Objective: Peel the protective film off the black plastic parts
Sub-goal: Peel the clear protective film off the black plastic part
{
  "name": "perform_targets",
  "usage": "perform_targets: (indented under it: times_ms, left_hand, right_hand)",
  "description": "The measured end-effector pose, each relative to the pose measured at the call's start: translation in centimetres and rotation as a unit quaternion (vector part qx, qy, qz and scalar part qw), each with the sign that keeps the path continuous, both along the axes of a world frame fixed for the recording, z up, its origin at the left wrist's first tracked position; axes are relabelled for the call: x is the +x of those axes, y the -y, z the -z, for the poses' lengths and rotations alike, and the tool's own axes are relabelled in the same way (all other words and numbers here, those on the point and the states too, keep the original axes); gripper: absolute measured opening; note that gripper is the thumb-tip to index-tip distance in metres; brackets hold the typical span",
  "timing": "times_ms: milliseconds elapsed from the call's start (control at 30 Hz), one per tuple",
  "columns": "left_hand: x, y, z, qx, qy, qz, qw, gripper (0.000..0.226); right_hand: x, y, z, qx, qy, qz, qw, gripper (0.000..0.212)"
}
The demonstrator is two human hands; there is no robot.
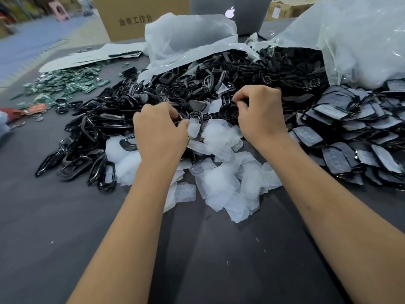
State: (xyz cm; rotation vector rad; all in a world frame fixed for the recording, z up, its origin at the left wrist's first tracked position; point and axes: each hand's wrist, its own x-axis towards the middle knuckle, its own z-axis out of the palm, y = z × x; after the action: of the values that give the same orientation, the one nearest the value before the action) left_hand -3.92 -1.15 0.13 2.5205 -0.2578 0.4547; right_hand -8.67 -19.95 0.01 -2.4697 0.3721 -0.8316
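A big heap of black plastic parts (219, 77) spills from a plastic bag onto the grey table. My left hand (160, 130) grips a black frame part (197, 116) with a flap of whitish film (194, 129) hanging from it. My right hand (260, 113), a little further back and to the right, has its fingers curled and pinches the edge of a black slotted part (225, 100); a piece of film (215, 105) sticks out to that part's left. Loose peeled films (219, 178) lie piled just in front of both hands.
Film-covered parts (350, 132) are stacked at the right, bare black frames (87, 132) at the left. Green circuit boards (72, 84) lie far left. Two plastic bags (188, 38) (361, 36), a cardboard box (131, 16) and a laptop (230, 12) stand behind. Grey table (65, 227).
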Motion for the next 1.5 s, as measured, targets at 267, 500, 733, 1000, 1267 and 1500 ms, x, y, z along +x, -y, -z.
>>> perform_targets:
  times_ms: [267, 500, 733, 1000, 1267, 1500]
  left_hand:
    - [-0.5, -2.3, 0.4, -0.05, -0.051, -0.004, 0.997, 0.009]
    - [-0.3, -1.0, 0.9, -0.325, -0.036, 0.055, 0.944, 0.013]
    - [-0.5, 1.4, 2.1, -0.317, -0.02, 0.099, 0.943, 0.017]
    - [-0.8, 1.6, 2.7, -0.303, -0.007, 0.158, 0.94, 0.043]
    - [-0.8, 1.3, 2.8, -0.362, -0.021, 0.133, 0.922, 0.012]
    - [-0.3, 1.6, 3.1, -0.333, -0.01, 0.117, 0.935, 0.03]
  right_hand:
    - [-0.5, -3.5, 1.5, 0.397, 0.026, -0.165, 0.903, 0.02]
    - [-0.7, -4.0, 1.7, 0.547, 0.049, -0.212, 0.808, 0.005]
    - [-0.7, -3.8, 2.4, 0.558, 0.077, -0.226, 0.795, 0.008]
    - [-0.5, -3.5, 2.7, 0.58, 0.075, -0.226, 0.779, 0.024]
    - [-0.9, -3.5, 2.8, 0.546, 0.102, -0.24, 0.796, 0.014]
    - [-0.8, -3.2, 2.6, 0.549, 0.111, -0.224, 0.798, 0.022]
